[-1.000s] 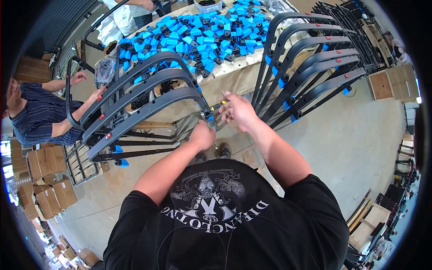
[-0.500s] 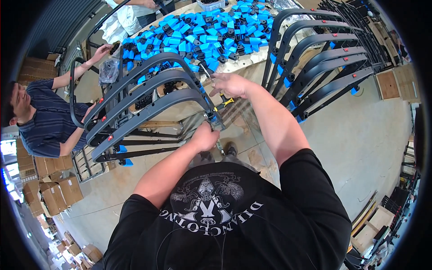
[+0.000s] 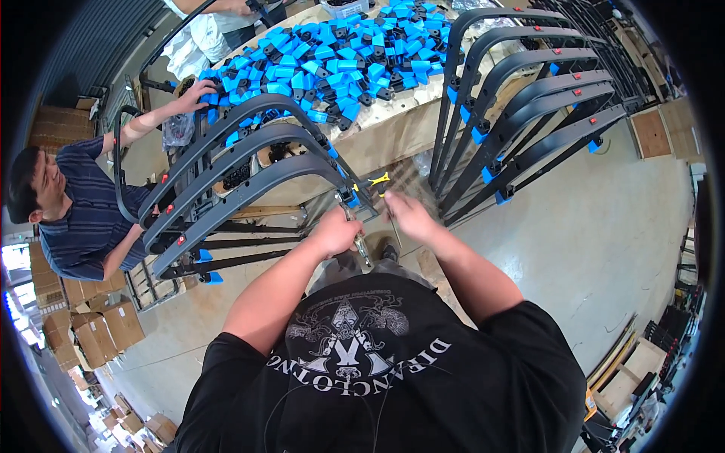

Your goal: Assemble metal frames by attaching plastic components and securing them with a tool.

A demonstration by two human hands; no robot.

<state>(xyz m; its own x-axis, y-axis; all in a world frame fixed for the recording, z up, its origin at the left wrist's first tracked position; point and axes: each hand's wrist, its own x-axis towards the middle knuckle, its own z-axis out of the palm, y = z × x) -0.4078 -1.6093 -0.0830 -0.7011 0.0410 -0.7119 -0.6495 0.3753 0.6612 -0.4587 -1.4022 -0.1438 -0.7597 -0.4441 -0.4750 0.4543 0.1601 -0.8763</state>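
My left hand (image 3: 337, 232) is closed around a silver metal hand tool (image 3: 362, 248) that looks like locking pliers. It is beside the lower end of the nearest curved black frame (image 3: 260, 179) of the left row, by a blue end piece (image 3: 353, 198). My right hand (image 3: 410, 217) is closed on a yellow-and-black handled tool (image 3: 379, 180). A thin shaft shows below the fingers, and the handle sticks out past them toward the table. Whether either tool touches the frame I cannot tell.
A heap of blue and black plastic pieces (image 3: 332, 64) covers the table (image 3: 385, 140) ahead. More curved black frames (image 3: 555, 94) lean in a row at the right. On the left, a co-worker (image 3: 83, 204) reaches to the table's edge. Cardboard boxes (image 3: 106, 332) stand behind that person.
My right hand has drawn back from the table edge toward me, turning its tool. My left hand has moved slightly, showing more of its tool. The co-worker's hand has moved right, to the heap.
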